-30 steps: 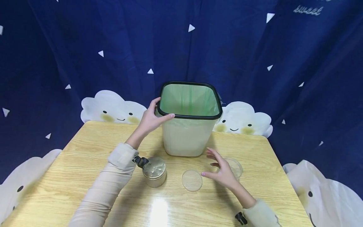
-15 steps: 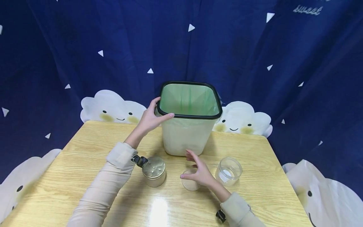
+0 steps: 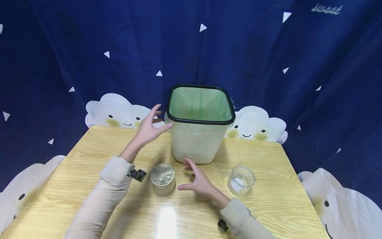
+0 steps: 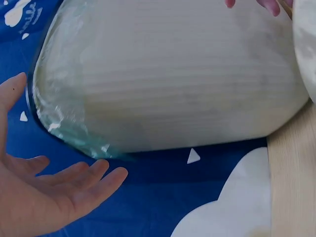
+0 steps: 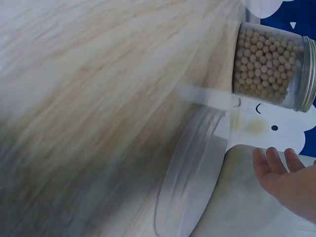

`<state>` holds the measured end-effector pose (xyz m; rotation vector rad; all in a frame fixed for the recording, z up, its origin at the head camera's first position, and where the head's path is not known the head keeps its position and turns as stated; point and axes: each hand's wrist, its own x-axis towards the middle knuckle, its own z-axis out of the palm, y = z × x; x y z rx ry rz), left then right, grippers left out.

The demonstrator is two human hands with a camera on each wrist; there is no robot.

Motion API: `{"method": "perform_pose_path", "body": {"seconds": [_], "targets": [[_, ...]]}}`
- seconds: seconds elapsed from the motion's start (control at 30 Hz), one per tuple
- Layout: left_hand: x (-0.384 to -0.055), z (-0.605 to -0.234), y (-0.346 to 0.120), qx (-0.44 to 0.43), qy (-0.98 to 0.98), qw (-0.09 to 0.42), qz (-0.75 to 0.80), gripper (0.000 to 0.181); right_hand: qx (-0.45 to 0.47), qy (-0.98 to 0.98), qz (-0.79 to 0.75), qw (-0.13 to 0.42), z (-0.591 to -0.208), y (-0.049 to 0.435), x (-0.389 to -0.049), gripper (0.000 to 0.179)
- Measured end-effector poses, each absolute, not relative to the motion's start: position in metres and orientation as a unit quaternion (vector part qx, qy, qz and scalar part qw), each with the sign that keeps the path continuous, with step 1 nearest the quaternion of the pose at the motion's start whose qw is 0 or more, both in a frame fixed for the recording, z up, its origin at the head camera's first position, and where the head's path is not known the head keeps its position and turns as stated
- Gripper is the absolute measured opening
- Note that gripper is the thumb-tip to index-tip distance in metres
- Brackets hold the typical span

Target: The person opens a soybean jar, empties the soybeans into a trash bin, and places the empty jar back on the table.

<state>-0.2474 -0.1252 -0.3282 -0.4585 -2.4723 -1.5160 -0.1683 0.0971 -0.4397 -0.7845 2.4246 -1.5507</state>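
Observation:
My left hand hovers just left of the bin, which has a black rim and a green liner, with its fingers spread and nothing in them. My right hand is in front of the bin, fingers apart and holding nothing. Beneath it lies a clear round lid, partly hidden by the hand. To the left of that hand stands a jar with a metallic lid. The right wrist view shows small tan balls in this jar.
An uncovered clear jar with a white patch at its bottom stands right of my right forearm. All of it sits on a wooden table. Behind hangs a dark blue curtain with white triangles and clouds.
My left hand has let go of the bin's rim and drawn back to the left. The right hand has moved left from beside the uncovered jar, over the clear lid, towards the lidded jar.

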Motion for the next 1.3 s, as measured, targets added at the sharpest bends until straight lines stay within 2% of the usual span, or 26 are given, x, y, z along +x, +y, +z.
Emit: {"method": "perform_pose_path", "body": {"seconds": [0.4, 0.7, 1.03, 1.3], "targets": [[-0.216, -0.337, -0.162, -0.182, -0.845, 0.091, -0.494, 0.077, -0.241, 0.776, -0.567, 0.134, -0.488, 0.08, -0.189, 0.106], [-0.192, -0.344, -0.184, -0.237, -0.844, 0.066, -0.477, 0.079, -0.233, 0.761, -0.58, 0.171, -0.5, 0.071, -0.197, 0.109], [-0.173, -0.354, -0.198, -0.263, -0.848, 0.074, -0.454, 0.082, -0.257, 0.762, -0.558, 0.204, -0.508, 0.064, -0.204, 0.111], [-0.16, -0.377, -0.206, -0.267, -0.843, 0.082, -0.46, 0.082, -0.308, 0.741, -0.559, 0.207, -0.513, 0.057, -0.207, 0.104]]}}
